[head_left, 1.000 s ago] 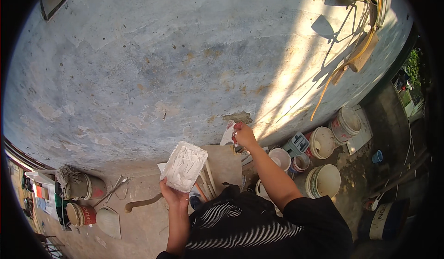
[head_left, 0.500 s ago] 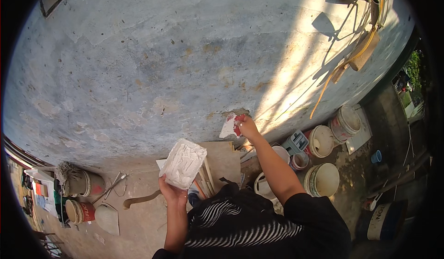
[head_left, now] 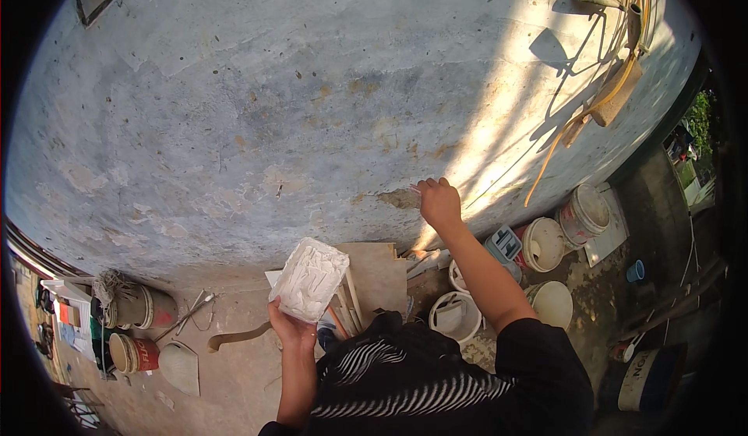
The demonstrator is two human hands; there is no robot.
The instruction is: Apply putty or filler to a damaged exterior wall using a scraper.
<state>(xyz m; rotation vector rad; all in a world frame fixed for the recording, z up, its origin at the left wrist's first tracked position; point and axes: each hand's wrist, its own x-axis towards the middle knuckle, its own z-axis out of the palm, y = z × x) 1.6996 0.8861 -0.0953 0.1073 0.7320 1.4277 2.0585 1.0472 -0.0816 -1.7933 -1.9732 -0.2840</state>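
Observation:
My left hand (head_left: 294, 328) holds a shallow rectangular tray (head_left: 313, 278) from below, tilted a little. White putty, spread in rough ridges, covers its inside. My right hand (head_left: 442, 206) is closed at the wall (head_left: 312, 124), just right of a patch of broken plaster (head_left: 400, 197). The putty knife in it is almost wholly hidden behind the fingers; only a small pale edge shows at their left. The wall is blue-grey, stained and flaking.
Buckets stand along the wall at right, among them a white bucket (head_left: 455, 317). At left are a red bucket (head_left: 139, 355) and a grey one (head_left: 149, 308). A curved wooden handle (head_left: 238, 337) lies near my left forearm. Tools and a yellow cord (head_left: 552, 151) hang upper right.
My right hand has moved right and slightly up along the wall, turning so the putty knife's blade and red handle drop from sight. The broken patch now shows more. The tray barely moved.

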